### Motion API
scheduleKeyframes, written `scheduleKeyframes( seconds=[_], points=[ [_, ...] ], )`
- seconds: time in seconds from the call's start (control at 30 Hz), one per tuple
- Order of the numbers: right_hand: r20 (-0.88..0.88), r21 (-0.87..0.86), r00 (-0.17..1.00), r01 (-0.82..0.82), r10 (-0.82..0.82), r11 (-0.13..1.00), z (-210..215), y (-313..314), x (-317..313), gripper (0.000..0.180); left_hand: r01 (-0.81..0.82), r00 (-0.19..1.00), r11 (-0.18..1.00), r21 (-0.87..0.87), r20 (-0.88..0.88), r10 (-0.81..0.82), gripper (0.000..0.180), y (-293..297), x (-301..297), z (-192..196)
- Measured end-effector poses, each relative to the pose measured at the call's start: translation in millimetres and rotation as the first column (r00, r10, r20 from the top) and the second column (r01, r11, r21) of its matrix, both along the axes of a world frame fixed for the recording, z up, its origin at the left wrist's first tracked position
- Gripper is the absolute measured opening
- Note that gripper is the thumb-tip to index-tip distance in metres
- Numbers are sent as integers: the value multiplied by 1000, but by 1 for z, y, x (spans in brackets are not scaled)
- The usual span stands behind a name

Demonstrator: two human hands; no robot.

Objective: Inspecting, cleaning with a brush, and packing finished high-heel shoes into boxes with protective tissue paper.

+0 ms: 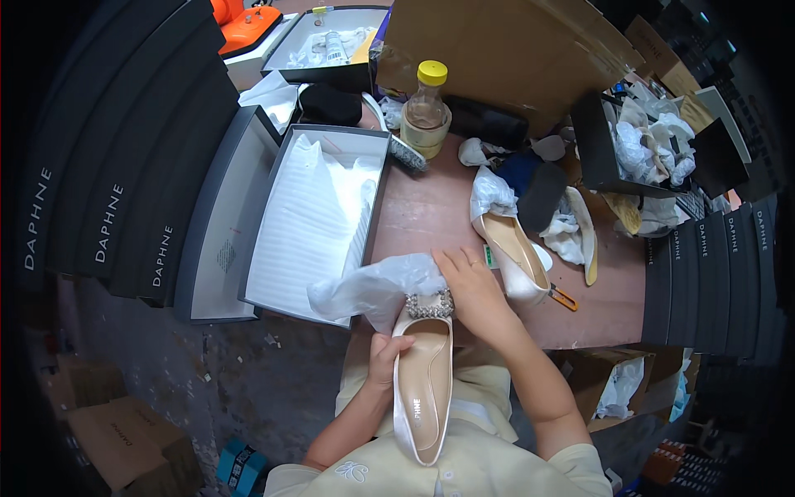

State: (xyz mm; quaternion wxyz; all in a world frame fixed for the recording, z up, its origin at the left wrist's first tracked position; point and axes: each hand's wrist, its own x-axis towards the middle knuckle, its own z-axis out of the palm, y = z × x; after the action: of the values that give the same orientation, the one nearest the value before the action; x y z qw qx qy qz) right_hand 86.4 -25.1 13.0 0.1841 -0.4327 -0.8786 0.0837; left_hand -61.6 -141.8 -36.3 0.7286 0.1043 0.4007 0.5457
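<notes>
Left hand (386, 359) wraps the side of the white shoe (424, 398), thumb over its rim; right hand (474, 288) curves by the jewelled ornament (429, 305), fingers at the white tissue (383, 288), how tightly I can't tell; the shoe, toe outward, is before the person's pale shirt (364, 460).

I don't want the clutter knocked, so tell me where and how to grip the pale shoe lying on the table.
The pale shoe is probably best gripped at its heel end, from the near side: that end points toward the bottom of the view with its rim exposed, while white wrapping and a dark item crowd the toe.
</notes>
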Motion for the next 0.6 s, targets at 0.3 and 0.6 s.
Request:
scheduleKeyframes(
  seconds=[0.3, 0.6],
  points=[
    [-252, 30, 966, -47, 53, 998, 86, -18, -1, 20, 58, 969, 997, 55, 239, -69, 62, -10, -9, 15],
    [-12, 191, 946, -316, 324, 929, 71, -77, 5, 32, 48, 951, 959, 281, 281, -130, 64, -3, 0, 36]
  ],
)
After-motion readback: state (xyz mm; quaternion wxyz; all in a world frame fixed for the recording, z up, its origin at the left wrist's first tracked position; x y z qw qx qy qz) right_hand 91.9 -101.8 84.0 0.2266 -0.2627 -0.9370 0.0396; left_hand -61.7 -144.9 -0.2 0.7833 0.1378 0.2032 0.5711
